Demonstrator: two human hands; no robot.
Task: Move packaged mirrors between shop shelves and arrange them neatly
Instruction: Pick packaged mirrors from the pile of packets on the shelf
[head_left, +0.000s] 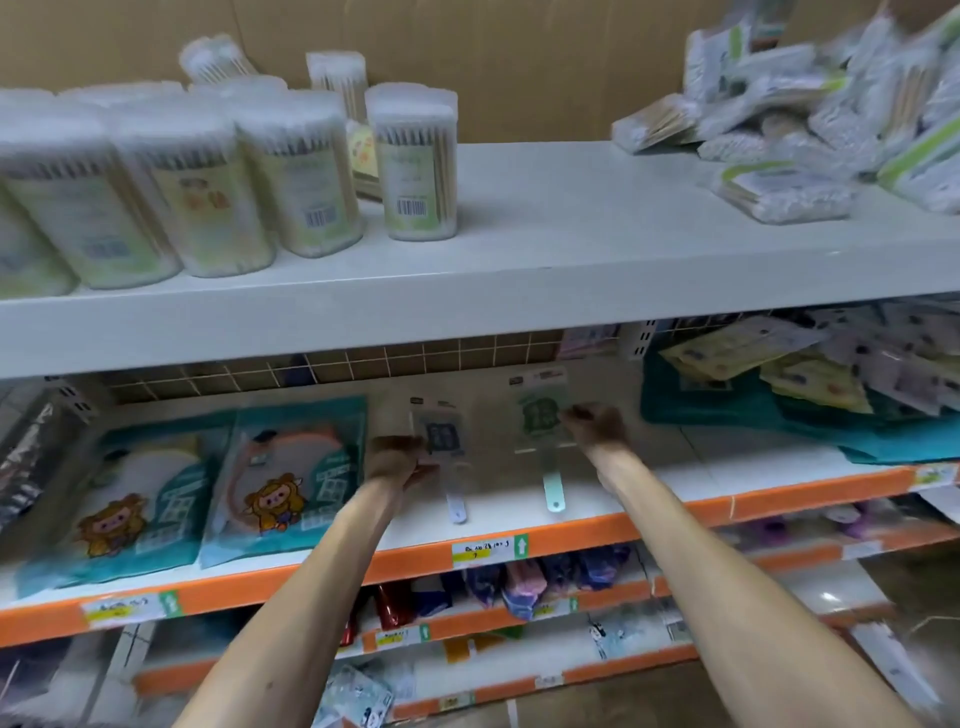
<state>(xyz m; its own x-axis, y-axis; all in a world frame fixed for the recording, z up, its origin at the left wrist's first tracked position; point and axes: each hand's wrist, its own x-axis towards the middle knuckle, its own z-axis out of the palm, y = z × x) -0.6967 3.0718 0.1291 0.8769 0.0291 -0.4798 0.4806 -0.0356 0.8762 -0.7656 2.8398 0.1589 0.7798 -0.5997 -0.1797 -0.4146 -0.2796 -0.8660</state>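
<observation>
The fingers of the left hand are curled round the left edge of a packaged mirror with a pale blue handle; the right hand is clenched on the right edge of a packaged mirror with a green handle; both packs are blurred and sit side by side over the middle shelf, handles towards its orange front edge; teal cartoon packets lie just left; tubs of cotton buds stand on the shelf above.

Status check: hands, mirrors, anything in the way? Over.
Left hand grips grey mirror pack. Right hand grips green mirror pack. Both at middle shelf, apart. Teal bags beside left hand, not blocking.
</observation>
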